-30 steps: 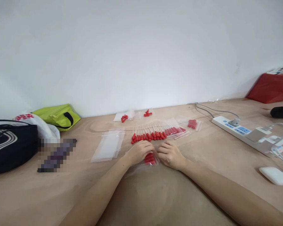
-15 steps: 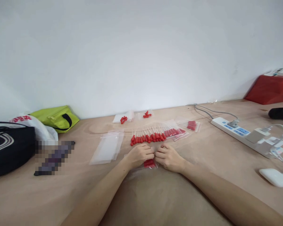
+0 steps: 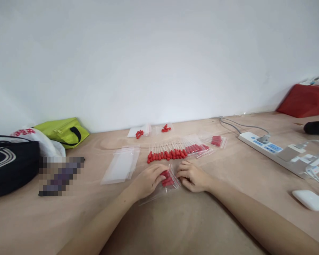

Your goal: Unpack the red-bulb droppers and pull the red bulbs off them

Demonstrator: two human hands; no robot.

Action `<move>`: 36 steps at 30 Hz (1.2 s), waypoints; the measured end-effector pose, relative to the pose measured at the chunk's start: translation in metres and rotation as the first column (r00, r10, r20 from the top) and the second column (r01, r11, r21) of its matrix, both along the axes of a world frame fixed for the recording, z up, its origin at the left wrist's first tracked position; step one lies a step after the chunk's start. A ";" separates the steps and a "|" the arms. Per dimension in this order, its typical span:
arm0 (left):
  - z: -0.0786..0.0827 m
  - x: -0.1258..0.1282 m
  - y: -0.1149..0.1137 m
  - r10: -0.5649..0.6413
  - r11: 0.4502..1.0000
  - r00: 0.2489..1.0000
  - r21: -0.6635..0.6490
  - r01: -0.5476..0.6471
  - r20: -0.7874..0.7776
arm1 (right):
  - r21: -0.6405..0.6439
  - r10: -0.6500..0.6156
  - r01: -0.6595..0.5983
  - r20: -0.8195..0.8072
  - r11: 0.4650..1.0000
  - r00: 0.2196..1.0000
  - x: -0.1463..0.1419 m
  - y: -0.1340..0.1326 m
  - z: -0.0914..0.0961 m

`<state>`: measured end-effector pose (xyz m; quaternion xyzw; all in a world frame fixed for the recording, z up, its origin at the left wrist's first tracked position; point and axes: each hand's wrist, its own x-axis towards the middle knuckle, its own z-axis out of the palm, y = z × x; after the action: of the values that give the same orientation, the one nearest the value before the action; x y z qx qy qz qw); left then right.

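My left hand (image 3: 149, 180) pinches a clear zip bag (image 3: 159, 193) between thumb and fingers. Red tips of several sticks (image 3: 168, 181) show through the plastic near its zip end. Just right of that end rests my right hand (image 3: 193, 177), fingers loosely bent, a gap by the thumb and nothing seen in them. Beyond both hands lies a row of pale sticks with red bulb-like ends (image 3: 168, 155), the red ends facing me. At its right, filled zip bags (image 3: 199, 148) overlap, with another filled bag (image 3: 217, 141) farther right.
Flat clear bags (image 3: 120, 168) lie left of the sticks. Small red pieces (image 3: 139, 134) sit on bags by the wall, with more red pieces (image 3: 166, 128) beside them. A power strip (image 3: 268, 150) and white case (image 3: 309, 200) are right; a black bag (image 3: 14, 173) is left.
My right hand has drawn slightly right, away from my left hand. My left hand has shifted a little left and turned, so the bag's zip end and red tips now show more.
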<state>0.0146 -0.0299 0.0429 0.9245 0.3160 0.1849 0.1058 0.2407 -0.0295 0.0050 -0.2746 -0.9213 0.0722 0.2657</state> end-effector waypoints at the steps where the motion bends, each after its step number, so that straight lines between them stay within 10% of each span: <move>1: -0.003 -0.002 -0.008 0.054 0.997 0.998 -0.056 -0.053 0.016 | -0.050 -0.002 0.000 -0.044 0.999 0.999 -0.001 0.000 0.000; 16: -0.021 -0.005 -0.020 0.241 0.948 0.962 -0.243 -0.205 0.127 | -0.494 -0.192 0.065 -0.210 0.867 0.959 -0.013 0.000 0.002; 36: -0.021 -0.010 -0.019 0.184 0.956 0.975 -0.250 -0.150 0.121 | -0.204 -0.093 0.083 -0.043 0.976 0.995 -0.018 -0.007 0.007</move>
<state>0.0051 -0.0490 0.0216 0.8592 0.4047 0.2196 0.2231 0.2227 -0.0361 0.0124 -0.3387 -0.8889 0.1605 0.2635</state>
